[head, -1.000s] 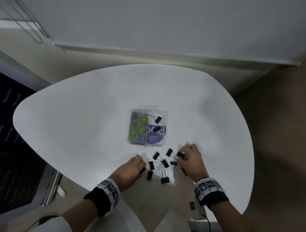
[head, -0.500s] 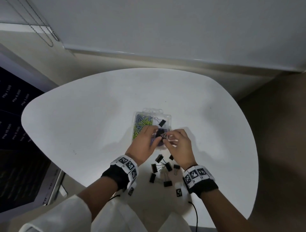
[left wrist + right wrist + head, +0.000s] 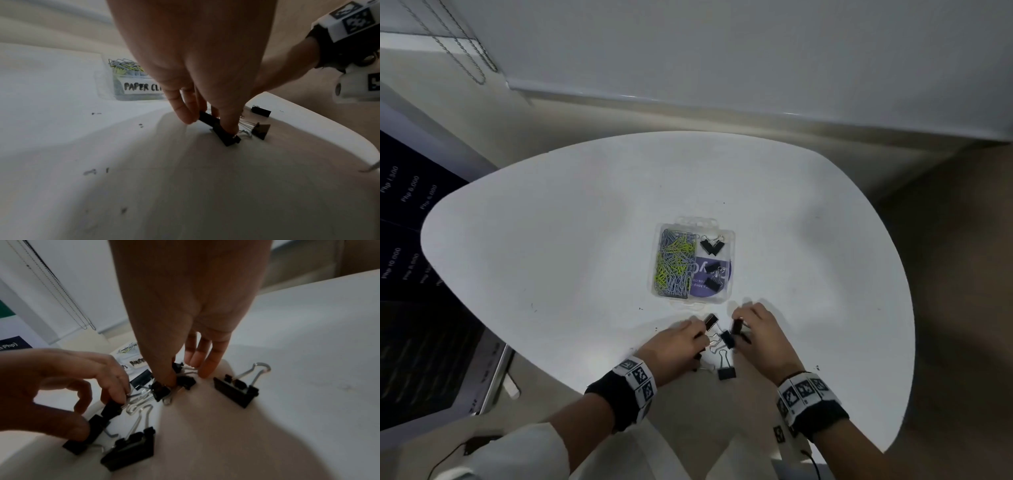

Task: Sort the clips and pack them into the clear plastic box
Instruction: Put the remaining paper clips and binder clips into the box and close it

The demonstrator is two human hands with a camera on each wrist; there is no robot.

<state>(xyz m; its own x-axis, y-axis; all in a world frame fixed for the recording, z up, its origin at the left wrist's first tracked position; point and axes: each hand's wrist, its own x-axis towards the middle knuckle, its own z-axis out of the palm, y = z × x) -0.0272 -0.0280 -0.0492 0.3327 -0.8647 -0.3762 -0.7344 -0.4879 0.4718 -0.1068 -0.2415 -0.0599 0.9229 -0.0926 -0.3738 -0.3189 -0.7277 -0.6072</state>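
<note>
The clear plastic box (image 3: 726, 294) lies mid-table, its left half full of green and grey paper clips (image 3: 674, 263) and its right half holding several black binder clips (image 3: 711, 247). More binder clips (image 3: 726, 372) lie loose near the front edge. My left hand (image 3: 703, 337) pinches one black binder clip (image 3: 218, 129) between thumb and fingers, low on the table. My right hand (image 3: 738, 327) pinches another binder clip (image 3: 185, 381) with thumb and forefinger, its other fingers (image 3: 205, 363) straight. In the right wrist view, loose clips (image 3: 236, 391) lie beside both hands.
The white table (image 3: 551, 240) is rounded, and its front edge runs just behind my wrists. A dark board (image 3: 410, 274) with printed text stands off the left side. The box front carries a "PAPER CL..." label (image 3: 141, 86).
Both hands have come back from the box to the loose clips at the front. The box's right half now holds more binder clips than a second ago.
</note>
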